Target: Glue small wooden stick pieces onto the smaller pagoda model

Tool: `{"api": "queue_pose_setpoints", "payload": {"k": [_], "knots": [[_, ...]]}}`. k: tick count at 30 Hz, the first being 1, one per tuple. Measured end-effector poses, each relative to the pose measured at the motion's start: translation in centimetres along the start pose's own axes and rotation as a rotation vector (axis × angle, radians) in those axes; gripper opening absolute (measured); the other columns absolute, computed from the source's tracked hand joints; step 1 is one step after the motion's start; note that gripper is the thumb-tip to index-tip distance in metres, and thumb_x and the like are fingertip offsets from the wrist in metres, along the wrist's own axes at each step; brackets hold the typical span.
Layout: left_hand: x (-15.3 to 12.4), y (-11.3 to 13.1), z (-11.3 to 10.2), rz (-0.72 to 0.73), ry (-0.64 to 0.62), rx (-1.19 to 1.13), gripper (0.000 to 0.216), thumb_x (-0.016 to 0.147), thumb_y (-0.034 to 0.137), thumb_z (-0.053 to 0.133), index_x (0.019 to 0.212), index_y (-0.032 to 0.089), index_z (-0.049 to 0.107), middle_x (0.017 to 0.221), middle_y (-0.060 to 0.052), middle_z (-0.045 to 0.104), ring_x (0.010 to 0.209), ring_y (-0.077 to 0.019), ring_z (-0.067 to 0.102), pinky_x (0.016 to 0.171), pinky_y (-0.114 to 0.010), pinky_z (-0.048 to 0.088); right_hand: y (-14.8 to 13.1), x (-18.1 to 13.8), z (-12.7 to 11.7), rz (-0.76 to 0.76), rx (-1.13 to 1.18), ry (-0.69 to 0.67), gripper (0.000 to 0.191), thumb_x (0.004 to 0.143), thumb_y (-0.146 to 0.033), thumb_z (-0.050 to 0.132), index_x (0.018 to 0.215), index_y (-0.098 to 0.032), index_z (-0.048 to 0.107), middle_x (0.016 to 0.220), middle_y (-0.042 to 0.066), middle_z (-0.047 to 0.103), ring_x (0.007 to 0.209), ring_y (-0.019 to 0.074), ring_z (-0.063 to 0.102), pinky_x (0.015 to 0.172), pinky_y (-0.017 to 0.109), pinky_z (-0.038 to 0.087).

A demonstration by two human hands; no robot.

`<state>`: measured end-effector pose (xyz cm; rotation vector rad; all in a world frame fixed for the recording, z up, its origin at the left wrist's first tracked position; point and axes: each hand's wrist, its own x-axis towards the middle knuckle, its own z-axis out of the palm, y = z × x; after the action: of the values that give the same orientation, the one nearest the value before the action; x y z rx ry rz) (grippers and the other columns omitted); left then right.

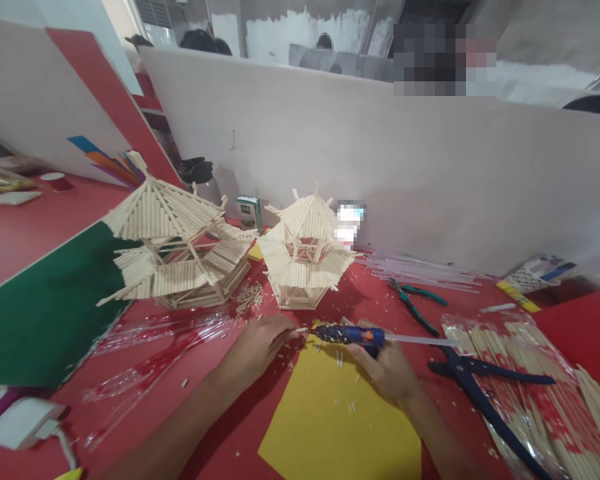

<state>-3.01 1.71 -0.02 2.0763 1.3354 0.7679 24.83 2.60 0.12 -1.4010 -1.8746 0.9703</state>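
Nearest, a yellow sheet (340, 427) lies on the red table, its lower edge cut off by the frame. Over its far end the right hand (387, 367) grips a blue glue gun (350, 335), nozzle toward the left hand (260, 343); the handle and most of the gripping fingers are hidden, so the trigger's state cannot be told. The gun is probably light and stiff, with a nozzle likely hot — the handle is the place to hold it. A translucent glue stick (415, 340) juts from its rear and would likely bend a little.

The left fingertips pinch a pale stick piece (300, 329) by the nozzle (whether the two touch is too small to tell). It looks light, dry and easily snapped, best held at the end away from the glue.

Beyond stand a smaller stick pavilion (310, 273) and, to its left, a larger stick pavilion (180, 273) — both likely light, rigid and fragile, better lifted by the base than the eaves. Their far sides are hidden. Behind the smaller one, a bright patch (350, 223) is pixelated beyond reading.
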Motion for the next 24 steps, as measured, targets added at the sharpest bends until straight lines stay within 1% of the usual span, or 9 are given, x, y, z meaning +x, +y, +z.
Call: {"api": "queue_pose_setpoints", "payload": {"k": [3,5,9,11,14,16,20,22,24], "knots": [[-0.1,-0.1,0.3,0.045,-0.029,0.024,0.029,0.1,0.034,0.042,0.094,0.022,0.068,0.089,-0.003,0.07,0.08,-0.0146,0.064,0.071,-0.023,0.044,-0.7,0.1,-0.5,0.002,-0.031,0.047,0.034,0.09,-0.049,0.055,0.087,-0.017,0.068,0.075,0.003,0.066,0.071,0.0201,0.059,0.065,0.028,0.046],[-0.2,0.0,0.3,0.067,-0.041,0.03,0.03,0.101,0.035,0.042,0.092,0.022,0.067,0.085,-0.002,0.068,0.077,-0.0136,0.062,0.068,-0.022,0.042,-1.2,0.2,-1.2,0.009,-0.055,0.048,0.035,0.092,-0.048,0.053,0.083,-0.017,0.067,0.073,0.002,0.065,0.068,0.0181,0.055,0.062,0.026,0.043],[-0.2,0.2,0.1,0.075,-0.021,0.035,0.031,0.102,0.036,0.04,0.089,0.021,0.064,0.085,-0.002,0.068,0.077,-0.0133,0.061,0.069,-0.022,0.042,-0.9,0.1,-2.6,0.049,-0.005,-0.143,0.036,0.09,-0.05,0.055,0.078,-0.018,0.066,0.064,-0.001,0.058,0.06,0.0147,0.049,0.054,0.024,0.038],[-0.3,0.2,0.0,0.082,-0.024,0.054,0.03,0.102,0.034,0.04,0.09,0.021,0.064,0.086,-0.002,0.068,0.077,-0.0134,0.061,0.069,-0.022,0.042,-0.1,0.0,-2.8,0.074,0.081,-0.184,0.038,0.088,-0.054,0.057,0.078,-0.018,0.064,0.058,-0.002,0.052,0.053,0.0132,0.044,0.05,0.024,0.036],[-0.4,0.3,-0.1,0.129,-0.077,0.082,0.028,0.102,0.032,0.04,0.093,0.021,0.065,0.085,-0.002,0.067,0.075,-0.013,0.06,0.067,-0.021,0.041,0.6,0.1,-2.8,0.124,0.182,-0.09,0.043,0.089,-0.06,0.052,0.08,-0.018,0.062,0.054,-0.004,0.047,0.048,0.0123,0.041,0.046,0.024,0.033],[-0.5,0.5,-0.2,0.187,-0.109,0.072,0.027,0.101,0.032,0.041,0.094,0.021,0.065,0.086,-0.002,0.068,0.077,-0.0128,0.061,0.069,-0.021,0.042,0.4,0.3,-3.2,0.134,0.182,-0.052,0.044,0.091,-0.06,0.049,0.081,-0.018,0.062,0.057,-0.002,0.049,0.051,0.0132,0.044,0.048,0.024,0.035],[-0.6,0.8,-0.4,0.198,-0.075,0.053,0.029,0.102,0.033,0.04,0.094,0.021,0.065,0.087,-0.002,0.069,0.078,-0.0126,0.062,0.069,-0.021,0.043,0.1,0.1,-4.1,0.034,0.136,-0.203,0.038,0.085,-0.055,0.062,0.082,-0.018,0.064,0.074,0.003,0.062,0.069,0.0168,0.054,0.062,0.026,0.044],[-0.5,0.8,-0.3,0.176,-0.043,0.088,0.029,0.102,0.033,0.039,0.095,0.021,0.065,0.087,-0.002,0.069,0.077,-0.013,0.062,0.068,-0.021,0.043,0.4,-0.2,-4.2,0.06,0.205,-0.29,0.041,0.083,-0.059,0.063,0.083,-0.018,0.062,0.066,0.0,0.057,0.059,0.0142,0.05,0.056,0.025,0.042],[-0.5,0.6,-0.2,0.187,-0.034,0.135,0.029,0.102,0.033,0.04,0.096,0.021,0.066,0.087,-0.003,0.069,0.077,-0.0136,0.063,0.068,-0.022,0.043,0.8,-0.4,-4.0,0.127,0.322,-0.268,0.046,0.084,-0.065,0.057,0.084,-0.019,0.057,0.058,-0.005,0.049,0.047,0.0103,0.041,0.047,0.023,0.036]]}}
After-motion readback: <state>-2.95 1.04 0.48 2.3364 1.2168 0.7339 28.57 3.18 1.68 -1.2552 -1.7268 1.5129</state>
